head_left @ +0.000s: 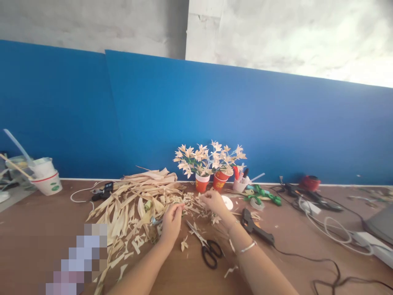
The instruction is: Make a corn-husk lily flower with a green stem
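My left hand [172, 221] is over the right edge of a heap of dried husk strips [132, 200], its thumb and fingers pinched together on something too small to make out. To its right, my right hand [214, 201] is also closed in a pinch, above small husk scraps and in front of the red cups; what it holds is hidden. Between my forearms lie black-handled scissors [208, 250] with the blades apart, and a small husk flower [184, 244]. Pale husk flowers [199, 155] stand in a red cup [202, 183] and a second red cup [219, 181].
A black glue gun [256, 229] with its cable lies right of my right wrist. Behind it are green tape rolls [260, 194] and a pen cup [240, 184]. White cables [330, 229] cross the right side. A white paper cup [47, 182] stands far left, before the blue partition [184, 110].
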Demonstrator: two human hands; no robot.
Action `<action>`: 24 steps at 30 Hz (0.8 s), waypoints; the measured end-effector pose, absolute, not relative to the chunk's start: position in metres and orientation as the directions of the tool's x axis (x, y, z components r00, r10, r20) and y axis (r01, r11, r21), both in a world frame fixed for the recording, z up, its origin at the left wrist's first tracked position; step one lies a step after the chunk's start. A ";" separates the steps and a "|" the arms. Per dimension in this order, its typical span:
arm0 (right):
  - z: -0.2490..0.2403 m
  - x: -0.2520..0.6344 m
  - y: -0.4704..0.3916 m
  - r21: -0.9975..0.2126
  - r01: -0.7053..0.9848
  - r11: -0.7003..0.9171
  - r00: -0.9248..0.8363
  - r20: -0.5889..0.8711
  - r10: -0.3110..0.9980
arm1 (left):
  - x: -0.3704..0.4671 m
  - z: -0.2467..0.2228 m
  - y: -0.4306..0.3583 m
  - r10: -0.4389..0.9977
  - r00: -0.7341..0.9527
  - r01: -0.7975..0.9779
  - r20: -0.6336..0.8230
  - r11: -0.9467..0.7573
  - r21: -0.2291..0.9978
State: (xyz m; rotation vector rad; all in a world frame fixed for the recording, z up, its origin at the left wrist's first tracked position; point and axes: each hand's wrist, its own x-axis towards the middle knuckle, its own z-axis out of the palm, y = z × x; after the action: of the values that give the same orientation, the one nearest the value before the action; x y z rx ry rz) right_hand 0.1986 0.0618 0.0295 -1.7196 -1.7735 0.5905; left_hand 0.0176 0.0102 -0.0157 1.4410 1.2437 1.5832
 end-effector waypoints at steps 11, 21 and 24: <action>0.052 0.190 0.031 -0.953 0.303 0.016 -0.115 -0.020 0.993 | 0.023 -0.006 0.004 0.870 -0.106 0.222 0.482 -0.451 0.864; 0.063 0.208 0.012 -0.741 0.642 0.197 -0.234 0.055 0.971 | 0.023 -0.011 0.008 0.885 -0.138 0.197 0.445 -0.415 0.888; 0.059 0.229 0.004 -0.418 0.901 0.116 -0.144 -0.036 0.989 | 0.023 -0.010 0.009 0.892 -0.156 0.183 0.424 -0.396 0.900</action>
State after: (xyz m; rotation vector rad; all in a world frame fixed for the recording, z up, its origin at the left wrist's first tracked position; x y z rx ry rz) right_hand 0.2291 0.0036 0.0592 -1.8687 -2.1426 0.5049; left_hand 0.0228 0.0088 -0.0102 1.5412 1.2350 1.6032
